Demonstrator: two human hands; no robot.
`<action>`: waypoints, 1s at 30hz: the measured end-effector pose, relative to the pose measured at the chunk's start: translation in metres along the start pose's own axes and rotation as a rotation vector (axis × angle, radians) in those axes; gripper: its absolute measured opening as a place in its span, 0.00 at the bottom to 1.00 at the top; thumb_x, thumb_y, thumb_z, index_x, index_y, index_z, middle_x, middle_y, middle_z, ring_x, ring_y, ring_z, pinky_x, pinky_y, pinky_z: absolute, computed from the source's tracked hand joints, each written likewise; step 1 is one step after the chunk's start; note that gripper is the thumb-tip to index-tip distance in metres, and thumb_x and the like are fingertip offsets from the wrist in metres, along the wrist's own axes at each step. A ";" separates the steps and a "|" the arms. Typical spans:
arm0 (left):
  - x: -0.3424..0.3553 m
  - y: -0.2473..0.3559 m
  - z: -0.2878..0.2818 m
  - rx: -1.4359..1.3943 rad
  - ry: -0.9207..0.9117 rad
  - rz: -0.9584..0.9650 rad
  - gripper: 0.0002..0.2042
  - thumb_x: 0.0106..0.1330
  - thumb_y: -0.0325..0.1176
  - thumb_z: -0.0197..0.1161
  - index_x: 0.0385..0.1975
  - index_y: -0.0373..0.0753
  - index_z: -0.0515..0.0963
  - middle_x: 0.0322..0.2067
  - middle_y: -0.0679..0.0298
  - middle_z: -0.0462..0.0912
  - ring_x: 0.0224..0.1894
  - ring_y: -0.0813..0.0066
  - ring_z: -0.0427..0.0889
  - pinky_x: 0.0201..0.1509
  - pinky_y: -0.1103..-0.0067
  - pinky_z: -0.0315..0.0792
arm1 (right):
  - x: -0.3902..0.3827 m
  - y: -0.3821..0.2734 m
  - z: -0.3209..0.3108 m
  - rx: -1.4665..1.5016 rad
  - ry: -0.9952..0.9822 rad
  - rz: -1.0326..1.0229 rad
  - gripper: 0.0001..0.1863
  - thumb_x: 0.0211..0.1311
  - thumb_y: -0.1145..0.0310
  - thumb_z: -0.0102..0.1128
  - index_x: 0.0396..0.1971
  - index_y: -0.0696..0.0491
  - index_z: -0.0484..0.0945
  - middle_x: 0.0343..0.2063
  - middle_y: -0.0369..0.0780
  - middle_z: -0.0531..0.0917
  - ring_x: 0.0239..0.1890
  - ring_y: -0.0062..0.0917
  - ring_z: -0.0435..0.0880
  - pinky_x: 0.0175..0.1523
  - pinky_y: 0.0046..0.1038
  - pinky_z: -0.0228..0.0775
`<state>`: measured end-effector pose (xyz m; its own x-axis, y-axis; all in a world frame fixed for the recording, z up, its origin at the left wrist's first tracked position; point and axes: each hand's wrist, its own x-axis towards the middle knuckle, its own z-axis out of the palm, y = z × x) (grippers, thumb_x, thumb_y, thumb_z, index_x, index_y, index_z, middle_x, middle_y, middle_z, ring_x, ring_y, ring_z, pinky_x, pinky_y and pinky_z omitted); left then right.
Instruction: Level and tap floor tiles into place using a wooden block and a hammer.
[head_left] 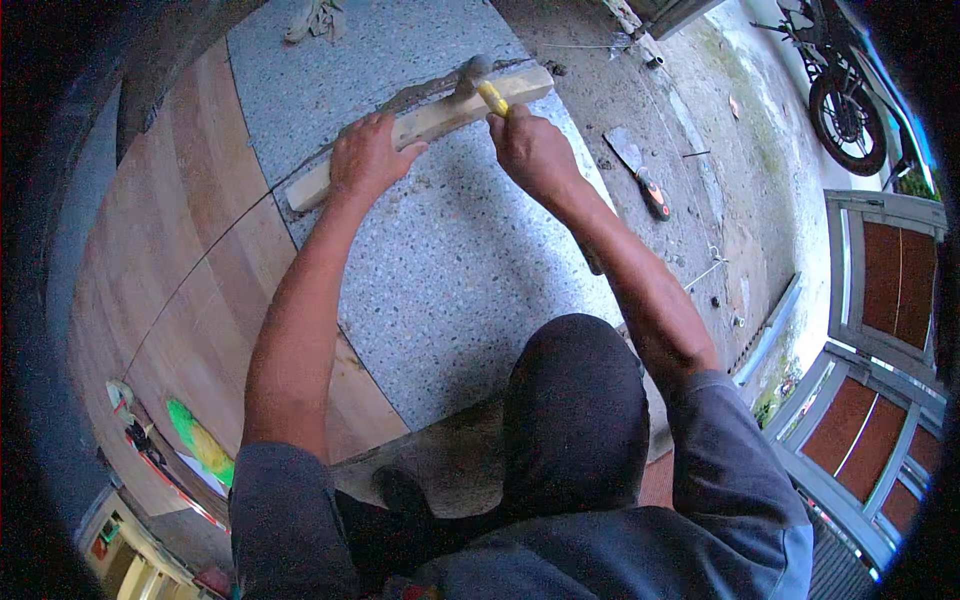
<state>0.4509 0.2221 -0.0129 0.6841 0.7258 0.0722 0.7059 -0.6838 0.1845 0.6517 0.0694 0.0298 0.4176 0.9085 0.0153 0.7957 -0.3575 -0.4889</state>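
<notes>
**Even, flat taps along the wooden batten (440,118)**

You seem to be tapping a speckled slab (460,260) through the batten, so judge each blow by its flatness. Let the hammer (490,97) fall square on the wood, with light, spread-out taps; a hard blow at one end could tip or crack the slab. Leave ample room between the hammer head and your left hand (372,155). Its fingers lie across the batten's left part, thumb spread; you cannot tell whether they curl around its far edge. Your right hand (535,150), near the batten's right end, has its fingers closed around the yellow handle.

The slab lies on the batten's near side: grey, flecked dark and pale. A dark, rough strip runs along the batten's far side.
</notes>
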 end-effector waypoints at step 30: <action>-0.003 0.006 -0.007 0.040 -0.083 -0.041 0.32 0.62 0.58 0.69 0.55 0.36 0.78 0.52 0.52 0.84 0.58 0.50 0.81 0.58 0.59 0.77 | -0.001 0.004 -0.016 0.037 0.098 -0.004 0.21 0.75 0.55 0.52 0.33 0.61 0.75 0.23 0.60 0.83 0.27 0.59 0.84 0.34 0.56 0.76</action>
<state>0.4520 0.2168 -0.0055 0.6662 0.7456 -0.0164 0.7393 -0.6573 0.1465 0.6616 0.0634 0.0421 0.4571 0.8836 0.1017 0.7814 -0.3444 -0.5204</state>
